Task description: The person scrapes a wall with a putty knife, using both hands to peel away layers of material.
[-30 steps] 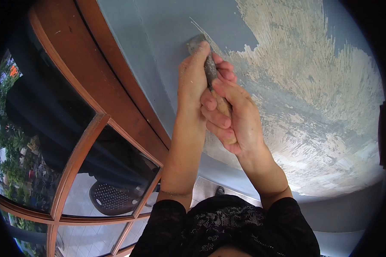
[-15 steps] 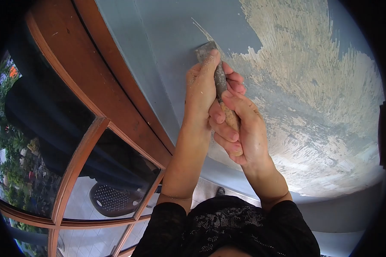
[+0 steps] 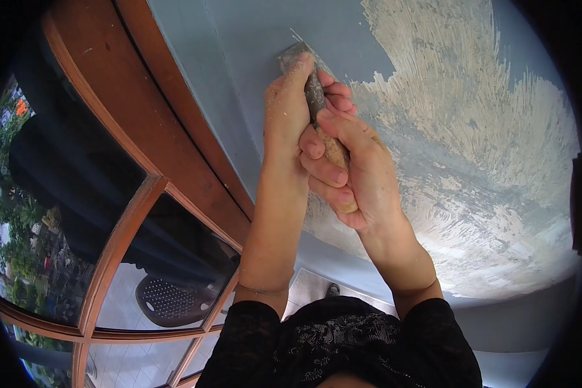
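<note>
Both hands are on one scraper (image 3: 315, 97), a metal blade and shank with a worn, light wooden handle. My left hand (image 3: 290, 110) grips it near the blade, with the thumb pressed along the metal and the fingers behind. Lower down, my right hand (image 3: 359, 161) is wrapped round the handle. The blade touches the blue-grey wall (image 3: 343, 39) at the end of a thin scratched line. To the right spreads a wide pale patch (image 3: 446, 84) of streaky, stripped surface.
At the left stands a brown wooden frame (image 3: 110, 77) with glass panes. A dark chair (image 3: 174, 302) and dark curtain (image 3: 64, 187) show through the glass. Below the wall, a shoe (image 3: 332, 290) is on the tiled floor.
Both hands and the scraper have moved up and to the left along the wall. Their grip looks the same.
</note>
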`<state>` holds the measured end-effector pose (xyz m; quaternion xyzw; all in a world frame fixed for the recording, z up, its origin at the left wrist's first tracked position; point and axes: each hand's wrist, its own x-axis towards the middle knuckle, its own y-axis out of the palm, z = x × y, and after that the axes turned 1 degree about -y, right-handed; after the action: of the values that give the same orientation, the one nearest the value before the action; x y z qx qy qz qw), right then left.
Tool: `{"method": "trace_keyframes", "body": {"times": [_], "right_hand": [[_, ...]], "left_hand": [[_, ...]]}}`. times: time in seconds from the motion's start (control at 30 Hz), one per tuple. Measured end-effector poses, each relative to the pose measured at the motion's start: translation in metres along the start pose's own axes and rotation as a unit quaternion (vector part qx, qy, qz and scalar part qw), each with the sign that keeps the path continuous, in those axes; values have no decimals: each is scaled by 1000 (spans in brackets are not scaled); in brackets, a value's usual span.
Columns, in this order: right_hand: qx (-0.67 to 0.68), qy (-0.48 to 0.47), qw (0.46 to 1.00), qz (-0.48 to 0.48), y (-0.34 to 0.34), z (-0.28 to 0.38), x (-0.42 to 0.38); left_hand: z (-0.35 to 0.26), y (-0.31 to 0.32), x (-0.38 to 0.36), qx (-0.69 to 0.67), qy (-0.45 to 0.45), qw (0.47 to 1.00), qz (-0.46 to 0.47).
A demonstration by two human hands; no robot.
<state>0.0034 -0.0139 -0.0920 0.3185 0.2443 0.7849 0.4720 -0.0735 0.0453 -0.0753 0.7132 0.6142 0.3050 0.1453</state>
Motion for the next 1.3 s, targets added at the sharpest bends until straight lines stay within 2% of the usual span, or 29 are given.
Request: {"method": "trace_keyframes", "body": {"times": [0.13, 0.33, 0.47, 0.63, 0.73, 0.93, 1.03, 1.13, 1.3], "right_hand": [[22, -13, 999, -33, 1, -4, -8], [6, -1, 1000, -10, 1, 1, 1], [-8, -9, 999, -36, -1, 0, -9], [-3, 24, 1000, 13, -5, 4, 1], [-9, 14, 1000, 6, -5, 4, 4], [18, 4, 1000, -16, -4, 1, -7], [7, 2, 1000, -5, 3, 5, 8], [17, 1, 1000, 2, 4, 8, 13], [25, 11, 1000, 1, -2, 6, 4]], "left_hand": [[4, 1, -9, 35, -22, 999, 2], [-4, 4, 1, -17, -20, 999, -37], [2, 3, -6, 21, -12, 1000, -15], [-1, 3, -1, 1, -4, 1000, -21], [-7, 9, -4, -14, -1, 998, -54], [2, 5, -10, 28, -23, 999, -23], [-5, 1, 6, -4, 20, 1000, -10], [-12, 7, 5, -11, 5, 999, -48], [-4, 2, 4, 20, 12, 1000, -15]]}}
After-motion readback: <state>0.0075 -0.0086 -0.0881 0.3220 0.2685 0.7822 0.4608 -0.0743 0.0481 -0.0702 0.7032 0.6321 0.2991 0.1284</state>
